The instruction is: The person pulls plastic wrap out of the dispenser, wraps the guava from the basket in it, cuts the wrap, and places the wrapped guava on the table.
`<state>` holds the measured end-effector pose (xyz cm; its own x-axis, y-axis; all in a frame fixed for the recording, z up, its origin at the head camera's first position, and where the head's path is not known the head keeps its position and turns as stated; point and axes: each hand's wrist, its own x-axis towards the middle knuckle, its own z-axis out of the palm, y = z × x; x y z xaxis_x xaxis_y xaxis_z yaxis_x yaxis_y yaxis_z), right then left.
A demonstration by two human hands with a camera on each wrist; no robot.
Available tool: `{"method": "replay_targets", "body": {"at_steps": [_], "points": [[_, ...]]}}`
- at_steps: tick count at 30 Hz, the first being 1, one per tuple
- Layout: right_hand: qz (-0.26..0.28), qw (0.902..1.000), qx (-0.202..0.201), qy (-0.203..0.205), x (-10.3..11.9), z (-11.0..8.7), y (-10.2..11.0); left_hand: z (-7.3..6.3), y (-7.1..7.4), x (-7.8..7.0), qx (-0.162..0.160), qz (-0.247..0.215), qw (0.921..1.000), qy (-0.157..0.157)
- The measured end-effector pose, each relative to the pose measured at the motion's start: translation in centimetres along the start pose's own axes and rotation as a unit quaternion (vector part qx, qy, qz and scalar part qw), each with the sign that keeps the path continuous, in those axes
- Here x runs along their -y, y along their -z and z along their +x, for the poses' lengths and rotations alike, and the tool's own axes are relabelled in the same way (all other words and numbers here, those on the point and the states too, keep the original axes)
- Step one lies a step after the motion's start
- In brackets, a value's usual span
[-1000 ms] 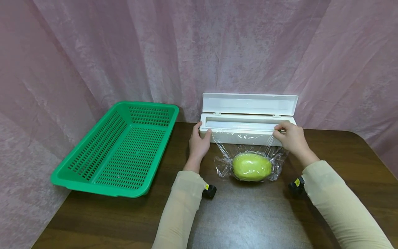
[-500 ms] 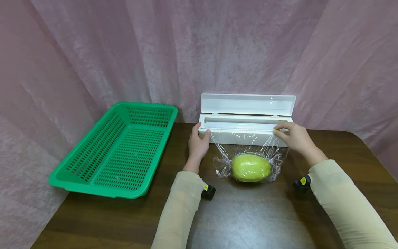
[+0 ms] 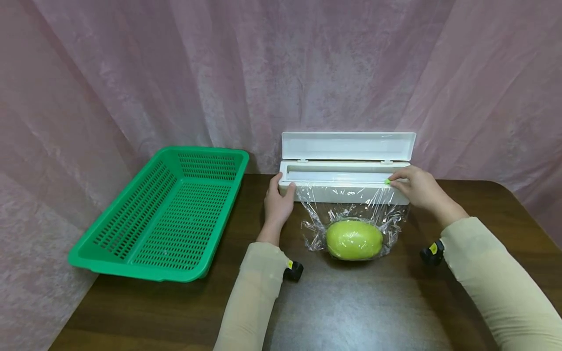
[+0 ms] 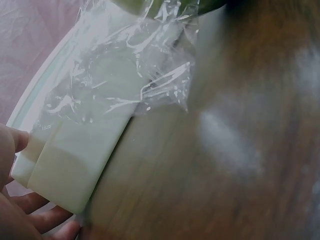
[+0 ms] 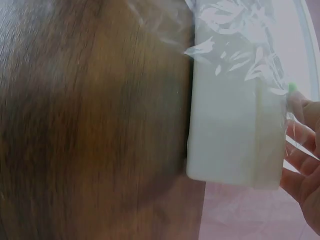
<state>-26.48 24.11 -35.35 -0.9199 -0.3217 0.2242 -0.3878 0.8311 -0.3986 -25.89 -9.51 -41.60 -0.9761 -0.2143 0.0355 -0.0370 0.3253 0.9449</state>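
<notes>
A white cling film dispenser box (image 3: 342,165) stands at the back of the table with its lid (image 3: 349,145) raised. Clear cling film (image 3: 312,239) runs from it over the front wall and around an oblong yellow-green fruit (image 3: 353,240). My left hand (image 3: 277,207) grips the box's left end, thumb in front. On the right, my right hand (image 3: 419,189) pinches a small bright green slider (image 3: 387,182) on the box's front edge, near its right end. The right wrist view shows that slider (image 5: 292,87) at the fingertips. Crumpled film (image 4: 165,85) appears in the left wrist view.
A green perforated plastic basket (image 3: 184,224) sits to the left on the brown wooden table (image 3: 351,312). Pink curtains (image 3: 241,73) hang close behind the box and along the left side.
My right hand has shifted slightly right along the box edge, and the green slider shows more clearly. The left hand keeps its grip on the box. The head view has drifted a little.
</notes>
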Motion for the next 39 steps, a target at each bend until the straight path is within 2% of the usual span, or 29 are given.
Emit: {"method": "replay_targets", "body": {"at_steps": [6, 15, 26, 33, 39], "points": [[-0.003, 1.0, 0.008, 0.004, -0.4, 0.1, 0.3, 0.0, 0.0, 0.0, 0.001, -0.004, 1.0, -0.001], [0.007, 0.9998, -0.014, -0.012, -1.3, -0.8, 0.5, 0.1, 0.1, 0.0, 0.004, -0.006, 1.0, -0.001], [0.011, 0.9993, -0.006, -0.035, -1.3, -1.1, 0.5, -0.1, 0.0, 0.1, -0.008, -0.003, 0.9999, -0.015], [0.009, 0.9989, 0.007, -0.046, -1.3, -1.1, 0.8, -0.2, 0.0, 0.1, -0.005, -0.008, 0.9999, -0.013], [0.0, 0.9998, -0.018, -0.006, -1.5, -1.1, 1.1, -0.2, 0.2, -0.2, -0.007, -0.007, 0.9998, -0.017]]}}
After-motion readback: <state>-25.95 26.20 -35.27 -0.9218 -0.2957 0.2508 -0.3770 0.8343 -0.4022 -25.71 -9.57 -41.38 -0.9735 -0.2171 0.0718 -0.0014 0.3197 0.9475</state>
